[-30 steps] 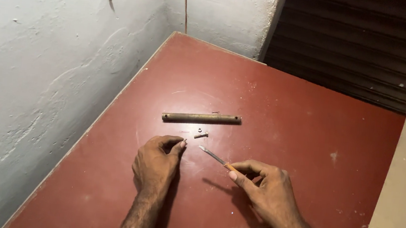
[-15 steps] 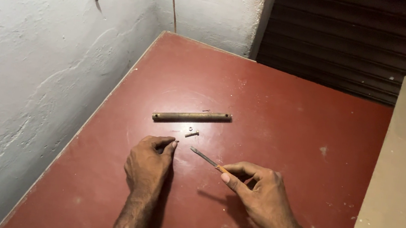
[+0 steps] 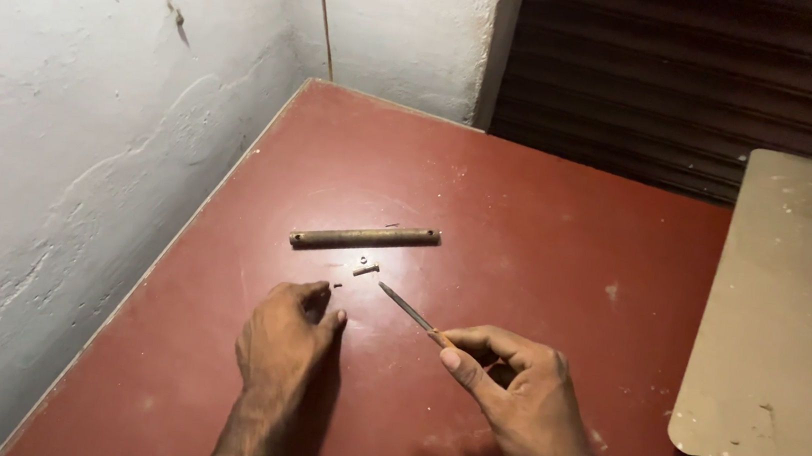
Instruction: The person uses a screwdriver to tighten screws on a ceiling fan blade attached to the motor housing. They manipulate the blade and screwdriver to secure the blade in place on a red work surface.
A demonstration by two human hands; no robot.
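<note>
On the red-brown table (image 3: 546,233), low in the middle of the frame, the person's right hand (image 3: 519,401) grips a thin screwdriver (image 3: 409,311) by its handle, fingers closed round it and the thumb pressed along the top, so that the slim dark shaft points up and to the left toward the small parts lying there. That pen-like hold looks suited to fine, steady work with the tip, which hangs just above the table and touches nothing that can be made out. The left hand (image 3: 283,341) lies knuckles-up just left of the tip, its fingers curled down onto the table; whether they pinch some tiny piece under the fingertips cannot be told, though a dark speck sits right beside them. A small screw (image 3: 365,270) rests loose on the table between the hands and the brass-coloured metal rod (image 3: 365,238), which lies flat and nearly level across the centre of the frame, apart from both hands. The rod and screw lie close together within easy reach of both hands. Along the right edge of the frame a beige ceiling fan blade (image 3: 768,326) lies flat, running down to its mounting end at the lower right, well clear of the hands. A rough white wall (image 3: 83,144) fills the left side.
</note>
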